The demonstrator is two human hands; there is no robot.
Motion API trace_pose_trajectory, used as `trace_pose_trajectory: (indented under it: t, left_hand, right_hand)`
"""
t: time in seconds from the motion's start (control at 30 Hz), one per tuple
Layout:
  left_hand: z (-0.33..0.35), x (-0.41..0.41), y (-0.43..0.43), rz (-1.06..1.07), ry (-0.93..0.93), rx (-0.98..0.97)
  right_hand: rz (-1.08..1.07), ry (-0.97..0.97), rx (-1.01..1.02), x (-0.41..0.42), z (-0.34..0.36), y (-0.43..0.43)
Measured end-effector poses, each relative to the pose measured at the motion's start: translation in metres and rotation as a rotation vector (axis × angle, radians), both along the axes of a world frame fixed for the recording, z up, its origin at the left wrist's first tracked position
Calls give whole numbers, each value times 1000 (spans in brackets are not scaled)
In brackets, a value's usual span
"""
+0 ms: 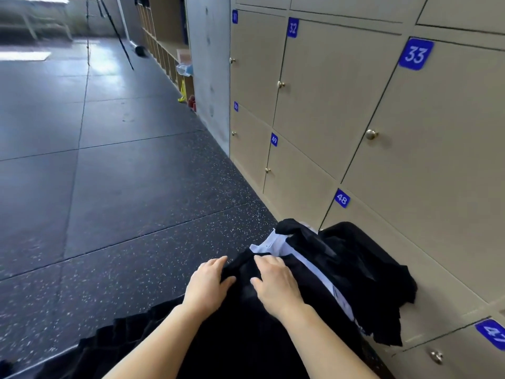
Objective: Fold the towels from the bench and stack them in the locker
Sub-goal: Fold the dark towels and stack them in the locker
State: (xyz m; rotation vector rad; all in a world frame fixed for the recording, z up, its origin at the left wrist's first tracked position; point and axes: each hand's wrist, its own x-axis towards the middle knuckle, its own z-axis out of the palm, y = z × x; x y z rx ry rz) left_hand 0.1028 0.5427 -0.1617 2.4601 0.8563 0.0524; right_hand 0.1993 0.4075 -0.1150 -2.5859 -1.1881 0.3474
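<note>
black towel (241, 291) is lying under both hands, its long axis running away from the person toward a heap of dark and pale towels (355, 269) that is touching the beige lockers (355, 105). left hand (207, 283) is pinching its left edge; right hand (276, 283) is pressing flat on it. speckled floor (109, 214) is stretching wide open on the left.

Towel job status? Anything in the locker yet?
Early. Done: nothing visible; every locker door in view is closed. In hand: left hand grips a black towel edge, right hand presses it flat. Left: the rumpled pile beside them, then stacking.
</note>
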Motion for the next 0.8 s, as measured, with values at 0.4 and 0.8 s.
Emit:
trace_pose_trajectory:
  t: [0.4,0.8]
  left_hand:
    - [-7,10,9,42,129,157]
    - [121,13,-20,101,-576,-565]
  right_hand:
    - [-105,-72,62,13,-23,25]
    - [-401,599,809,12,84,-35]
